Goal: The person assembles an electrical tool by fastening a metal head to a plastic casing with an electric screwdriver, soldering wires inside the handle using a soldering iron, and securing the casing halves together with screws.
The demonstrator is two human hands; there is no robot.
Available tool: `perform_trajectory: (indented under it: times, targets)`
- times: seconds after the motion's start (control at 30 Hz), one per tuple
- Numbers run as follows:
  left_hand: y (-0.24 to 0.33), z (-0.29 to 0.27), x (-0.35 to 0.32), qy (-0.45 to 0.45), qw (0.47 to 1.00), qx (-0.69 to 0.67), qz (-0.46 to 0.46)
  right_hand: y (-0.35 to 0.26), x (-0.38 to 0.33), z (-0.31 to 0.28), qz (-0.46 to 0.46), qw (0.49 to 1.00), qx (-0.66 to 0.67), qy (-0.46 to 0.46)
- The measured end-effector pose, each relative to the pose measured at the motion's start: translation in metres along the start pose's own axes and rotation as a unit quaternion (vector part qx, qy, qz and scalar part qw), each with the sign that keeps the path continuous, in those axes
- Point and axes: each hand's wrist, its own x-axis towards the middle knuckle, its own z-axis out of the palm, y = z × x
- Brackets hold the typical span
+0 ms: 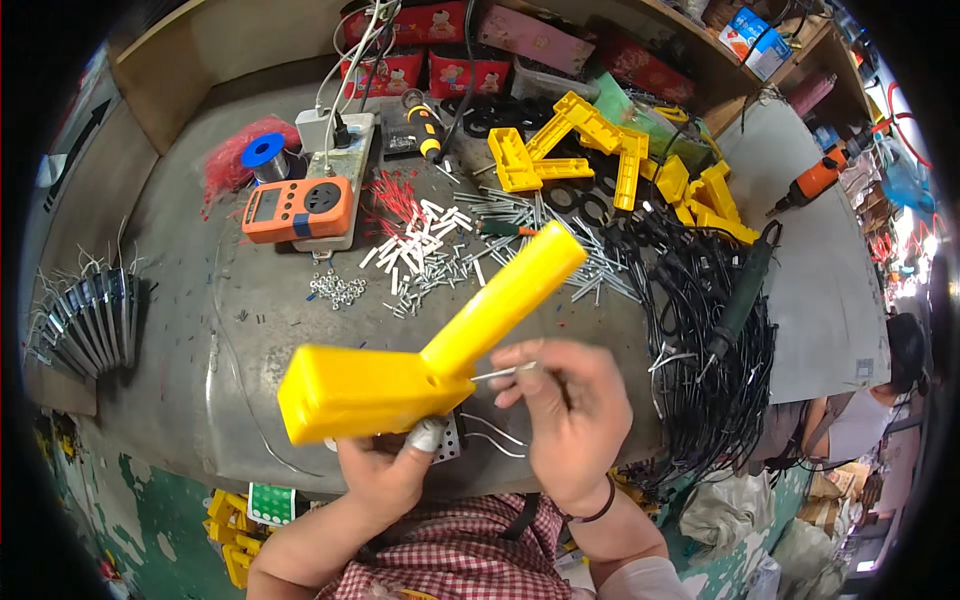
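Head view: left hand (385, 470) grips an L-shaped yellow plastic housing (420, 350) above the grey counter's (200, 330) near edge; right hand (565, 410) pinches a thin white-sleeved wire (503, 373) at its joint. Judged step: insertion, demanding fine alignment.

Grey metal workbench (250, 360): orange meter (297, 209) far left, white sleeves (425, 245) centre, yellow housings (600, 150) far right, black cables (700, 340) right
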Motion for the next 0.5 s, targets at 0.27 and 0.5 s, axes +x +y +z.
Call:
perform_trajectory:
  times: [0.27,0.5]
  targets:
    - [0.008,-0.003,0.021,0.027,0.986,0.167,0.007,-0.001,-0.002,-0.01,0.024,0.989,-0.131,-0.057]
    - [0.032,-0.013,0.039,-0.222,0.938,0.225,-0.141,-0.032,0.028,-0.052,-0.154,0.831,-0.451,-0.287]
